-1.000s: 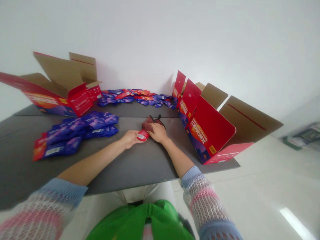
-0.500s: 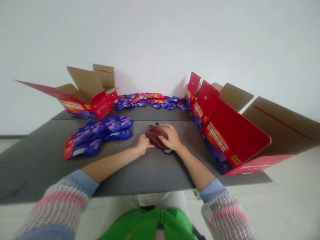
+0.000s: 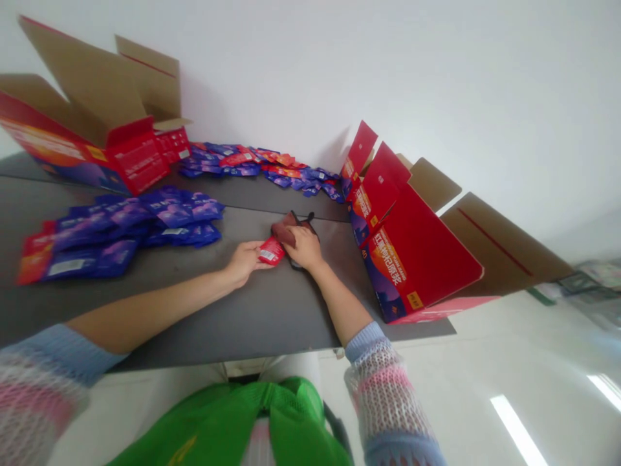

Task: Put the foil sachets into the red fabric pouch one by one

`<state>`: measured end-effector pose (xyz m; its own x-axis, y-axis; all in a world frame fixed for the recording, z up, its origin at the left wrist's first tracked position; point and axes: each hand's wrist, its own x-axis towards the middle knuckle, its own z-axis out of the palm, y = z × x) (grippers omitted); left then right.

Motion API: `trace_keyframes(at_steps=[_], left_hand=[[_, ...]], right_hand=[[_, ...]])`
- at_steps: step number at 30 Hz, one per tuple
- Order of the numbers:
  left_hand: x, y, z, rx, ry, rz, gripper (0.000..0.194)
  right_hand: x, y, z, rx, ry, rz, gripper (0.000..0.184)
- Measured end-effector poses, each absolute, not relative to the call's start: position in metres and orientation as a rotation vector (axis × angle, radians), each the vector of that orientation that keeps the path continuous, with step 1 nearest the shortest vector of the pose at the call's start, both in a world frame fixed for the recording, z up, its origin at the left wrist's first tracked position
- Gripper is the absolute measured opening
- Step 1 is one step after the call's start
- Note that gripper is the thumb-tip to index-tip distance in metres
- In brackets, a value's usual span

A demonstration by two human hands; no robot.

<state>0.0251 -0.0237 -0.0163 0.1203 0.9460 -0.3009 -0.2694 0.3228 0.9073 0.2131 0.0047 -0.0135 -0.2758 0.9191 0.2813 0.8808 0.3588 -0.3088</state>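
Note:
Pinched at its left end by my left hand (image 3: 242, 263) is a small red sachet (image 3: 272, 252) with a white label, held just above the dark table. My right hand (image 3: 305, 248) is closed over a brown cloth (image 3: 282, 232) with black-edged parts, right beside the sachet. The cloth meets the sachet's right end; whether it presses on it is hard to tell. Left of my hands lies a pile of purple sachets (image 3: 160, 213), with a red-orange one (image 3: 33, 259) at its near left end.
Along the wall runs a row of purple and red sachets (image 3: 233, 158). An open red carton (image 3: 138, 162) stands at the back left. Several open red cartons (image 3: 388, 259) line the right side, their flaps raised. The table's front edge (image 3: 218, 360) is close to my body.
The view has turned to the right. The red sachet, mostly covered by the cloth before, now shows in my left hand, and my hands are slightly farther apart.

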Motion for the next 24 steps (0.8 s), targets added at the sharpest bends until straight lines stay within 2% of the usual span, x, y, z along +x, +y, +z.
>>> trace_keyframes(at_steps=[8,14,19,24], left_hand=[[0.028,-0.02,-0.013,0.854,1.081,1.013,0.03],[0.022,0.002,-0.001,0.815,1.126,0.765,0.043],[0.005,0.015,0.003,0.755,0.95,0.673,0.023],[-0.009,0.02,-0.004,0.714,0.844,0.593,0.026]], right_hand=[[0.216,-0.001,-0.008,-1.845,-1.886,0.049,0.038],[0.227,-0.009,-0.001,-1.445,-1.651,0.237,0.049],[0.197,-0.027,0.005,-1.176,-2.125,0.288,0.043],[0.18,-0.031,-0.001,-1.121,-2.413,0.222,0.045]])
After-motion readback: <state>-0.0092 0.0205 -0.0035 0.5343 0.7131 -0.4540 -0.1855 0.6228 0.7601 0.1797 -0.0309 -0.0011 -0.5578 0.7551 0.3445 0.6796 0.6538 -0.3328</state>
